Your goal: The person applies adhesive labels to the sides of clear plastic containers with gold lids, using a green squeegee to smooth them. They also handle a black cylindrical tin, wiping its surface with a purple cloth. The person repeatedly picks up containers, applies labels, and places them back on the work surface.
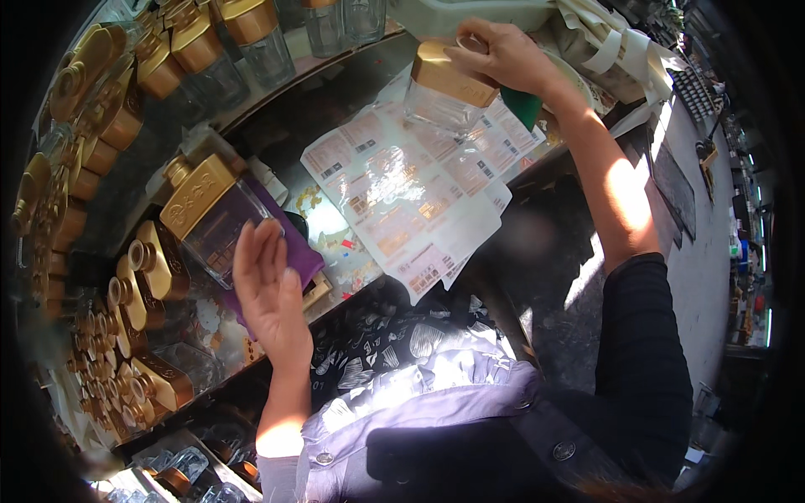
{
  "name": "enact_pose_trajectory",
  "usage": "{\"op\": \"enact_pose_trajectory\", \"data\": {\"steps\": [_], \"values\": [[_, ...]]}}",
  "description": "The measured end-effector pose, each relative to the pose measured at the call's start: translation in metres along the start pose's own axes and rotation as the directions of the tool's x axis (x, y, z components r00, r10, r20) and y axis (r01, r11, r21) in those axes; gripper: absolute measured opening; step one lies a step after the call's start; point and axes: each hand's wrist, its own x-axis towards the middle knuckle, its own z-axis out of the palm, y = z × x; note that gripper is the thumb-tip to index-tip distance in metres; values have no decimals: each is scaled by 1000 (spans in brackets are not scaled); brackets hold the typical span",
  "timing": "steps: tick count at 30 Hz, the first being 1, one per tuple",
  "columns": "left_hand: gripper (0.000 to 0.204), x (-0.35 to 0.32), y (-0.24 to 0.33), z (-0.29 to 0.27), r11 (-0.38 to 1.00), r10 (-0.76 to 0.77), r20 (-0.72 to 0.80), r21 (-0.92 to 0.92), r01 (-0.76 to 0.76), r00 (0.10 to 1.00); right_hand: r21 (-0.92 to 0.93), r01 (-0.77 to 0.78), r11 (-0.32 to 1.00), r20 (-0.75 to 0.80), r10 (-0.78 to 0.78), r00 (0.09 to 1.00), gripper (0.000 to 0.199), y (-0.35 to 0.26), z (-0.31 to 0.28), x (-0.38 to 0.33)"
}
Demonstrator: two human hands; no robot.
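My right hand (510, 60) is closed round the neck of a square glass bottle (449, 92) with a gold upper part and a clear lower body. This bottle is at the far end of overlapping printed label sheets (394, 189); I cannot tell whether its base rests on them. On the left, a second gold-shouldered bottle (201, 201) leans on a purple cloth (303, 256). My left hand (272, 293) is beside that bottle's lower end, fingers stretched out and palm facing up. Whether its fingertips touch the glass is unclear.
Many gold-topped bottles (155, 289) stand close together along the left side, and more gold-topped bottles (197, 42) line the back left. A pale tub (444, 12) and white strips (608, 50) lie at the back right. Glass pieces (189, 461) fill a box at lower left.
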Motion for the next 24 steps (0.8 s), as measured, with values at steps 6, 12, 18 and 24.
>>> {"op": "enact_pose_trajectory", "data": {"steps": [6, 12, 18, 24], "values": [[55, 28, -13, 51, 772, -405, 304, -391, 501, 862, 640, -217, 737, 252, 65, 966, 32, -35, -32, 1], [55, 24, -12, 65, 540, -407, 527, -520, 662, 746, 567, -314, 762, 422, 59, 905, 34, -54, -37, 7], [52, 11, -4, 63, 615, -402, 478, -491, 617, 781, 640, -319, 699, 463, -19, 886, 33, -56, -29, 11], [51, 4, 1, 62, 655, -370, 449, -496, 571, 814, 661, -290, 693, 462, -71, 884, 33, -64, -29, 18]]}}
